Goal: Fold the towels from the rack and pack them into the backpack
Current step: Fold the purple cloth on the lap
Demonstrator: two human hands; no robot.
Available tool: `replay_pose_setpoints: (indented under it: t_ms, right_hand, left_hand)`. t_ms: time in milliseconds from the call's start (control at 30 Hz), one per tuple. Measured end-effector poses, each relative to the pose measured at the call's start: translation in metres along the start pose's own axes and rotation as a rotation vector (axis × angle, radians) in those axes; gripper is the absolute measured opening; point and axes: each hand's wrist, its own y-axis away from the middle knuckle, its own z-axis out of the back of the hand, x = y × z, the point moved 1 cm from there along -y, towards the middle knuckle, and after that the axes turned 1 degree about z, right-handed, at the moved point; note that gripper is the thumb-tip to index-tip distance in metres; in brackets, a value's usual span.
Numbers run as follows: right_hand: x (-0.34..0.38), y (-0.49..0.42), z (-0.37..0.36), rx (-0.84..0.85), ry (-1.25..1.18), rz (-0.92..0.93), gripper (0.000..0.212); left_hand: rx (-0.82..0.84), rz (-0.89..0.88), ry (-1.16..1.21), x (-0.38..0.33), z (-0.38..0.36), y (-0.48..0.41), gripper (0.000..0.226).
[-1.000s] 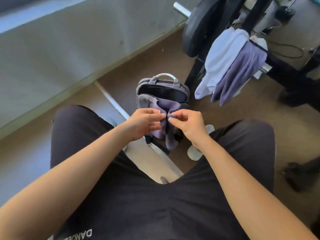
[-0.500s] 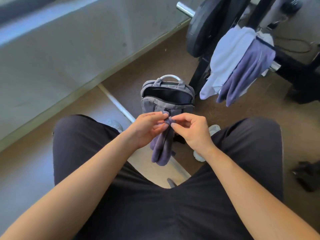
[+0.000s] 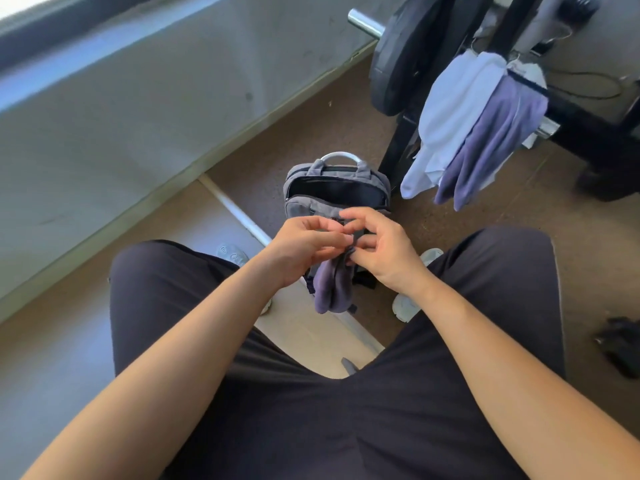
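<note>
A small purple towel [image 3: 332, 285] hangs folded lengthwise between my knees. My left hand [image 3: 304, 247] and my right hand [image 3: 377, 247] both pinch its top edge, fingertips close together. Just beyond them a grey backpack [image 3: 311, 206] stands upright on the floor with its top unzipped and its dark inside showing. On the black rack [image 3: 585, 123] at the upper right hang a white towel [image 3: 453, 109] and a purple towel [image 3: 498, 133], side by side.
A barbell with a black weight plate [image 3: 398, 60] sits on the rack behind the backpack. A grey wall ledge [image 3: 138, 116] runs along the left. My white shoes [image 3: 405, 303] rest on the brown floor. A dark object [image 3: 620, 344] lies at the right edge.
The towel has gone from a wider drape to a narrow folded bundle. My hands have drawn its top edges together and shifted slightly toward me.
</note>
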Motion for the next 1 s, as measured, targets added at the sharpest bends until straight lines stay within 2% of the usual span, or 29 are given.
replay_pose_setpoints:
  t_ms: [100,200,267,300,400,567,800,1000]
  right_hand:
    - [-0.005,0.0,0.002,-0.075,0.068,-0.042,0.033]
    - [-0.003,0.0,0.005,-0.169,0.018,-0.092,0.016]
    - [-0.002,0.001,0.008,-0.2,0.031,-0.112,0.013]
    - [0.0,0.002,0.009,-0.202,0.04,-0.122,0.011]
    - [0.003,0.003,0.007,-0.184,0.046,-0.135,0.008]
    - [0.007,0.003,0.003,-0.109,0.01,-0.088,0.014]
    - [0.0,0.0,0.014,-0.145,0.06,-0.045,0.007]
    - [0.001,0.0,0.015,-0.132,0.108,0.001,0.012]
  left_hand:
    - [-0.066,-0.063,-0.036,0.002,-0.001,-0.004,0.023]
    - [-0.241,-0.262,-0.275,0.009,0.003,-0.008,0.017]
    - [-0.208,-0.377,-0.518,0.019,0.006,-0.008,0.007]
    - [-0.148,-0.402,-0.623,0.025,0.006,-0.007,0.011]
    - [-0.12,-0.488,-0.771,0.033,0.003,-0.004,0.012]
    - [-0.274,-0.68,-0.802,0.031,0.004,-0.011,0.012]
    - [-0.113,-0.717,-0.858,0.026,0.011,-0.011,0.019]
    - [-0.058,-0.628,-0.773,0.026,0.011,-0.01,0.021]
